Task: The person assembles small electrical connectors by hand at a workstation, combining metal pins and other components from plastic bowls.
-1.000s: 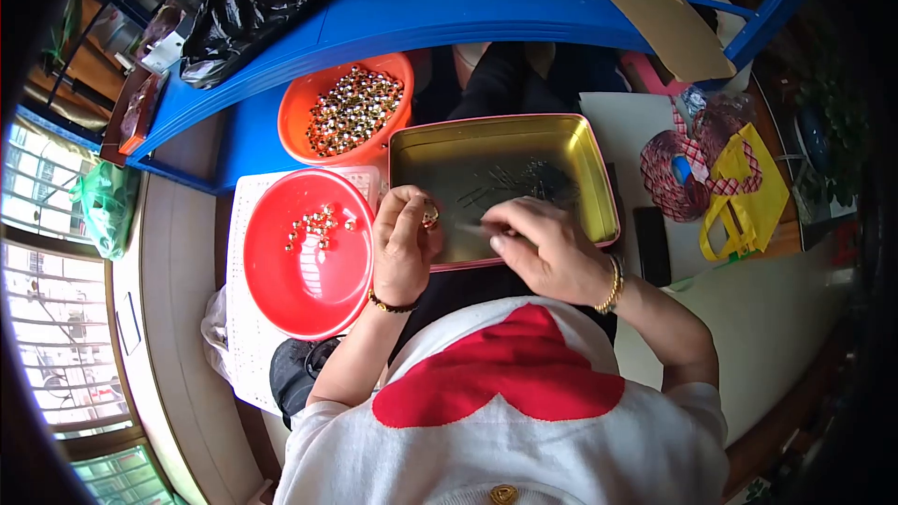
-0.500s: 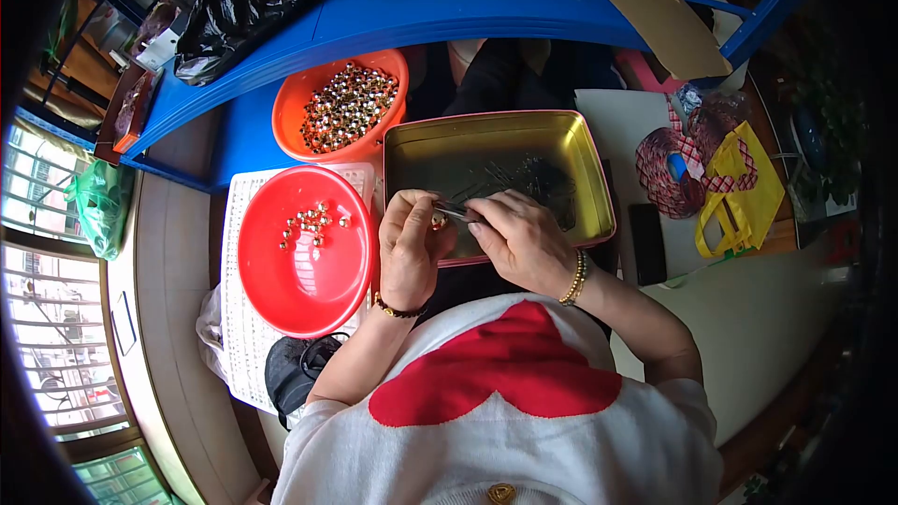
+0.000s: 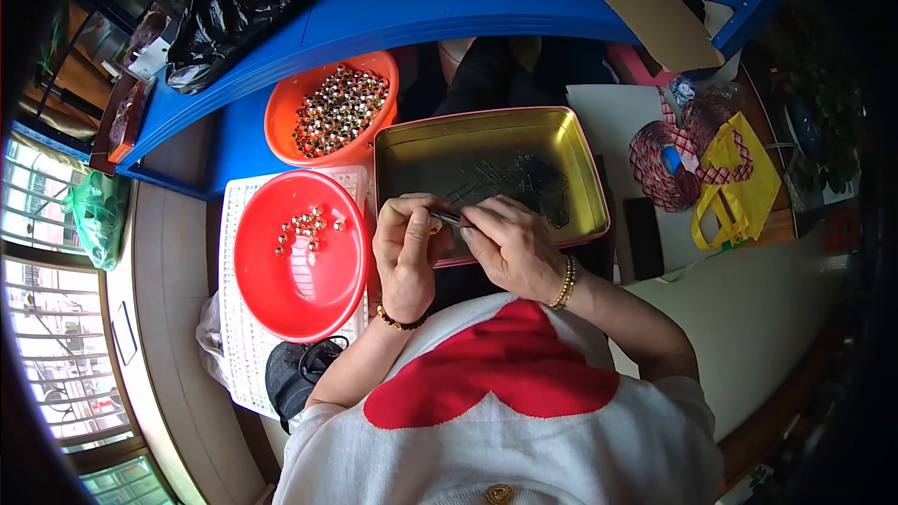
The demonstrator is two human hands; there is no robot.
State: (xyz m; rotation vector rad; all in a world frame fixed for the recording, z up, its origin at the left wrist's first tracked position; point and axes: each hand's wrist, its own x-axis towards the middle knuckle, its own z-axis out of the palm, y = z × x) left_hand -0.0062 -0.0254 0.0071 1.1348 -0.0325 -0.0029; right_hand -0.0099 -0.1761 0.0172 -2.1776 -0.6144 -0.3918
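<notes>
My left hand is closed in a pinch around a small shiny gold ball, most of which the fingers cover. From the right, my right hand meets it, its thumb and fingers pinched on a thin dark piece that reaches to the ball; its exact kind is hard to make out. Both hands are over the near edge of a gold metal tin, where a tangle of thin dark pieces lies. Left of my hands, a red bowl holds several loose gold balls.
An orange bowl full of shiny balls stands behind the red one. Under the red bowl is a white perforated rack. A blue shelf crosses the far side. To the right are a phone, checkered ribbon rolls and a yellow bag.
Both hands stay together in the same pinch, with small finger shifts. The whole view has moved slightly, so most things appear a little further left.
</notes>
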